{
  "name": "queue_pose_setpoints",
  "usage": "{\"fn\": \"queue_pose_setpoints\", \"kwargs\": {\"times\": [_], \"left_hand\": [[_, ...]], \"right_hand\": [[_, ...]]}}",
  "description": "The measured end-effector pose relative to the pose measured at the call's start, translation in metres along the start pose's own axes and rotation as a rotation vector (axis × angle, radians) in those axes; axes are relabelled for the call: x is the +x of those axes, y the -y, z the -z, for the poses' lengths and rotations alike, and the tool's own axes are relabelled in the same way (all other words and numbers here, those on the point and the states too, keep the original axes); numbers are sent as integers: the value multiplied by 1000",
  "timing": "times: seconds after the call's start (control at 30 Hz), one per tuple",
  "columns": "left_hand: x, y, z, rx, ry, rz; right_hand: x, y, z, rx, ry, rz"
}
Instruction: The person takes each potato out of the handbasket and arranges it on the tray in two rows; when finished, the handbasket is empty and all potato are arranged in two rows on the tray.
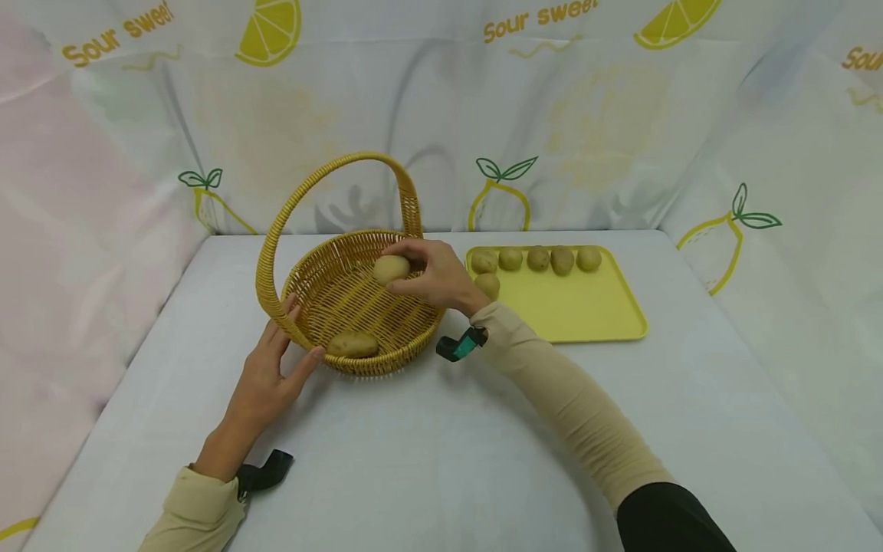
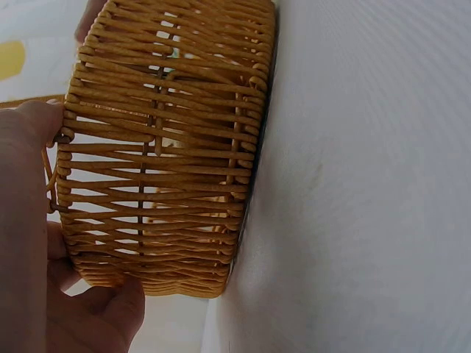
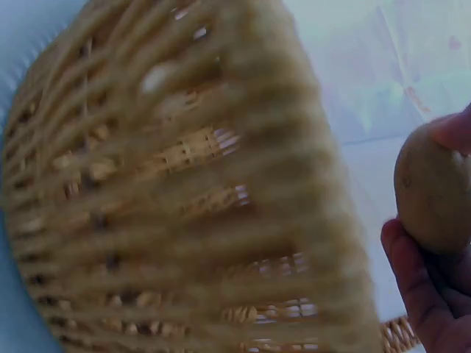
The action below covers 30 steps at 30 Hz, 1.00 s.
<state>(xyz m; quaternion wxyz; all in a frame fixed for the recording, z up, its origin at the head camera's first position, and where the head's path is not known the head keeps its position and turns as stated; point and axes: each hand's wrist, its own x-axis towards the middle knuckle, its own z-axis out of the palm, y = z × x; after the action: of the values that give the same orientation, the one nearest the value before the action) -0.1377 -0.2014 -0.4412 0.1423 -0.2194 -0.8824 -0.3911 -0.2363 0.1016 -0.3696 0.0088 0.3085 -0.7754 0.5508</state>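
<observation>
A round wicker basket (image 1: 372, 307) with a tall arched handle (image 1: 303, 192) stands on the table. One oblong potato (image 1: 352, 344) lies inside near the front wall. My left hand (image 1: 265, 383) holds the basket at its front left, thumb at the rim and fingers by the handle's base; in the left wrist view its fingers touch the woven wall (image 2: 162, 162). Above the basket's right side, my right hand (image 1: 438, 276) pinches a small potato (image 1: 391, 269) between thumb and fingers. The right wrist view shows this potato (image 3: 434, 187) above the rim.
A yellow tray (image 1: 572, 307) lies right of the basket, with several potatoes (image 1: 562, 261) along its back edge and one potato (image 1: 487, 286) at its left side. Behind the white table (image 1: 441, 460) hangs a printed curtain (image 1: 441, 115).
</observation>
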Motion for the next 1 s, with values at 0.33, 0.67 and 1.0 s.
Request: {"fn": "queue_pose_setpoints", "kwargs": {"times": [0.33,0.67,1.0], "left_hand": [[0,0,0,-4,-2,-11],[0,0,1,14,-15,-36],[0,-2,1,1,-19,-44]], "right_hand": [[-15,-6,21,40,6,2],[-31,-13,47,9,-56,-12],[-47,-22,74,-13,-159,-45]]}}
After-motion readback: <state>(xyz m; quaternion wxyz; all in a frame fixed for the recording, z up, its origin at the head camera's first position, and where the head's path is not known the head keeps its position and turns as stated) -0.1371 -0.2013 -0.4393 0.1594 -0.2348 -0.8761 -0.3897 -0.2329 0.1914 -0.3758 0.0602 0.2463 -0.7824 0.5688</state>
